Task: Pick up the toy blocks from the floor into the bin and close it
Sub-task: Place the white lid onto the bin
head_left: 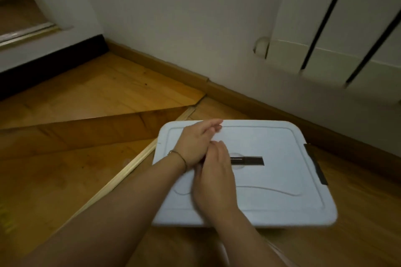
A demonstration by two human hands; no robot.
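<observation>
Bin sits on the wooden floor, seen from above, white lid on top and covering it fully; contents not visible. Left of the bin: a raised wooden step and a pale wood strip running diagonally up to the bin's left edge. Left hand lies flat on the lid's far-left part, fingers straight and together, pointing toward the far edge, gripping nothing; thin bracelet on the wrist. Right hand is just right of it, palm down on the lid, fingers extended, overlapping the heel of the left hand, holding nothing. Lid is rounded-rectangle, pale white-blue, with a moulded groove inset from the rim and a curved line near the front. Dark rectangular handle slot at the lid's centre, partly under the right hand. Dark latch on the bin's right edge, lying against the rim. Behind the bin: brown skirting board and grey wall. Behind-right of the bin: white unit with dark vertical gaps, blurred.
</observation>
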